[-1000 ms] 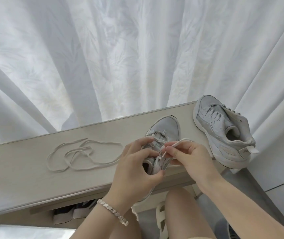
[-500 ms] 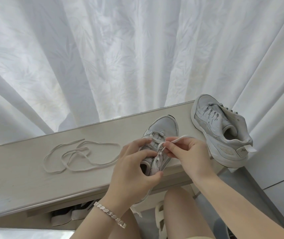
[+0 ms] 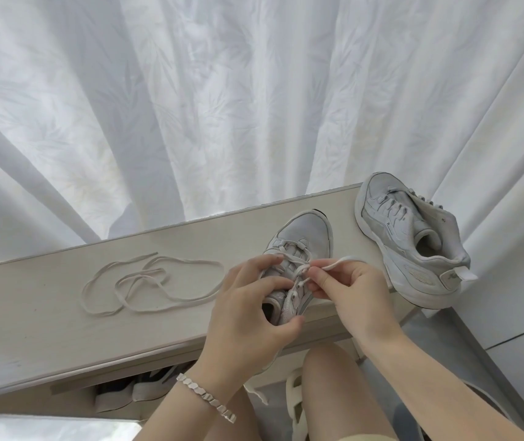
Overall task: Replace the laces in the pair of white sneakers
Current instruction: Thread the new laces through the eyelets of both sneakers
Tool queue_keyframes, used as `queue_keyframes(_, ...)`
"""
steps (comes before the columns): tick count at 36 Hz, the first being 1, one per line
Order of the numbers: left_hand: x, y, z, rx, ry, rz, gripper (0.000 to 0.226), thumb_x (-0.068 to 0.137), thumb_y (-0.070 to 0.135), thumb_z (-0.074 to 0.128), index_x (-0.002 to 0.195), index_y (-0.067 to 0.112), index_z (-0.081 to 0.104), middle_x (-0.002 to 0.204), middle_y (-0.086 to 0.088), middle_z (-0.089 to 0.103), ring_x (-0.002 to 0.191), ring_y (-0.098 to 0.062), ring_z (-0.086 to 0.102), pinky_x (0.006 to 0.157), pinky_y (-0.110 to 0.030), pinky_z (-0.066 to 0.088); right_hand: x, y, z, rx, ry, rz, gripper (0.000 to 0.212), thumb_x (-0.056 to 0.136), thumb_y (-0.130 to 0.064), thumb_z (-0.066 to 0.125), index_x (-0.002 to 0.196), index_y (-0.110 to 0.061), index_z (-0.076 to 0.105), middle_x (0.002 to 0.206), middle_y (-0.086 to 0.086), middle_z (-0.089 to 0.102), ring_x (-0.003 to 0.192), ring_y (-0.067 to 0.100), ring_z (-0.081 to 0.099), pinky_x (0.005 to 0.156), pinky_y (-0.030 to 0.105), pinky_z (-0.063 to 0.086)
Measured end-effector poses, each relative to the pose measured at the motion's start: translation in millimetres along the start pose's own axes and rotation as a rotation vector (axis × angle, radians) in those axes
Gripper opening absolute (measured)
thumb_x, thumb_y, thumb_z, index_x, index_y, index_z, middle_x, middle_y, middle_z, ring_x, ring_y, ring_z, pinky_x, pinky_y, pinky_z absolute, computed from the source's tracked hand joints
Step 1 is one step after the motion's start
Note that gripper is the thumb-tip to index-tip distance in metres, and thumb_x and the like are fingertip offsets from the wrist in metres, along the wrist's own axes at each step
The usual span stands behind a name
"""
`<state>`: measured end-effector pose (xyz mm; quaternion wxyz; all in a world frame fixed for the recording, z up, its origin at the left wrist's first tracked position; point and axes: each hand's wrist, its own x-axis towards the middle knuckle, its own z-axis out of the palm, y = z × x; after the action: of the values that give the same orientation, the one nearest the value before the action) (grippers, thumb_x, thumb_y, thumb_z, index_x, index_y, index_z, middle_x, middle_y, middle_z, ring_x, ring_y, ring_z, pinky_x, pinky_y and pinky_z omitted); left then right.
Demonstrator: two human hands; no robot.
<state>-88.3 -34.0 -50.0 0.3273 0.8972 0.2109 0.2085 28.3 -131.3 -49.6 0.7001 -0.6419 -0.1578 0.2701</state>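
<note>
No brand name or writing can be read anywhere; the only marking is a small dark logo, too blurred to make out, on the heel tab of the far sneaker. At the left, a loose lace (image 3: 146, 283), flat and off-white, lies in tangled loops on the pale wood-grain bench top (image 3: 47, 316), well apart from the shoes. Below the bench's front edge, dark and white shoes (image 3: 133, 388) sit on a lower shelf. The left hand (image 3: 248, 316), with a silver link bracelet (image 3: 205, 396) on its wrist, grips the heel and collar of the near sneaker (image 3: 302, 246), a white, grey-toned low trainer standing toe-away at the bench's front edge, partly laced near the toe. Just beside it, the right hand (image 3: 353, 294) pinches the shoe's lace (image 3: 338, 263) between thumb and forefinger at an eyelet, with a loop arching above the knuckles. At the right, the second sneaker (image 3: 413, 246), chunky and scuffed white, rests on the bench's end with its laces still threaded. A white patterned curtain (image 3: 254, 100) hangs behind.
</note>
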Motion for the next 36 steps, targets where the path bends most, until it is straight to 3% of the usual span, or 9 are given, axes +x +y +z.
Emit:
queue_keyframes(12, -1.5, -0.8, 2.9, 0.011, 0.015, 0.019, 0.041, 0.058, 0.052, 0.062, 0.094, 0.034, 0.072, 0.125, 0.035, 0.039, 0.118, 0.008, 0.034, 0.094, 0.001, 0.022, 13.0, -22.2, -8.8, -0.302, -0.26, 0.036, 0.018, 0.081, 0.002, 0.067, 0.071, -0.012, 0.064, 0.057, -0.004, 0.066, 0.05, 0.004, 0.059, 0.052, 0.013, 0.048)
queue_keyframes(20, -0.9, -1.8, 3.0, 0.011, 0.024, 0.015, 0.042, 0.059, 0.051, 0.063, 0.095, 0.032, 0.072, 0.125, 0.034, 0.04, 0.118, 0.008, 0.035, 0.094, 0.001, 0.021, 8.7, -15.3, -4.6, -0.146, -0.138, 0.14, 0.007, 0.076, -0.005, 0.074, 0.075, -0.004, 0.067, 0.053, 0.0, 0.065, 0.046, 0.003, 0.058, 0.049, 0.014, 0.049)
queue_keyframes(28, -1.2, -1.3, 2.5, 0.015, 0.023, 0.008, 0.037, 0.059, 0.041, 0.072, 0.095, 0.032, 0.072, 0.125, 0.033, 0.042, 0.118, 0.008, 0.035, 0.094, 0.001, 0.021, -10.6, 4.5, 13.1, 0.104, 0.106, 0.103, 0.008, 0.078, -0.01, 0.073, 0.07, -0.01, 0.069, 0.054, -0.006, 0.064, 0.051, 0.0, 0.058, 0.054, 0.011, 0.048)
queue_keyframes(32, -1.6, -1.1, 1.7, 0.012, 0.013, -0.001, 0.038, 0.059, 0.042, 0.071, 0.096, 0.032, 0.072, 0.126, 0.033, 0.042, 0.119, 0.007, 0.035, 0.095, 0.0, 0.022, -17.0, 9.1, 18.3, 0.079, 0.144, 0.025, 0.008, 0.079, -0.014, 0.072, 0.072, -0.018, 0.071, 0.061, -0.007, 0.068, 0.058, -0.002, 0.059, 0.059, 0.009, 0.047)
queue_keyframes(36, -2.7, -0.1, 1.5, 0.015, 0.013, 0.007, 0.036, 0.06, 0.041, 0.072, 0.096, 0.034, 0.072, 0.125, 0.033, 0.043, 0.119, 0.007, 0.035, 0.095, -0.002, 0.024, -20.8, 9.6, 15.4, -0.025, 0.143, -0.11, 0.017, 0.077, -0.006, 0.072, 0.068, -0.02, 0.071, 0.079, -0.005, 0.065, 0.066, -0.009, 0.059, 0.062, 0.003, 0.042)
